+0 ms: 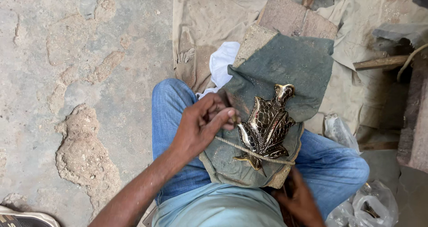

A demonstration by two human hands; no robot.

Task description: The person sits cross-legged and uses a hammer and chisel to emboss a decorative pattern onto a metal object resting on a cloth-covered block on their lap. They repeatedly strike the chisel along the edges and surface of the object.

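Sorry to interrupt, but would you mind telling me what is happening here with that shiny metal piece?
A person sits on the ground with a cloth-covered block propped on their jeans-clad lap. A shiny brass fish-shaped ornament lies on the green cloth, and a rope runs across its lower part. The left hand presses a small tool, mostly hidden in the fingers, against the ornament's left edge. The right hand is low by the block's near end, where the rope leads; its grip is hard to see. Plastic bags lie at the right.

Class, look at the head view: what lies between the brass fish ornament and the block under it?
In the head view, a grey-green cloth lies between the brass fish ornament and the block.
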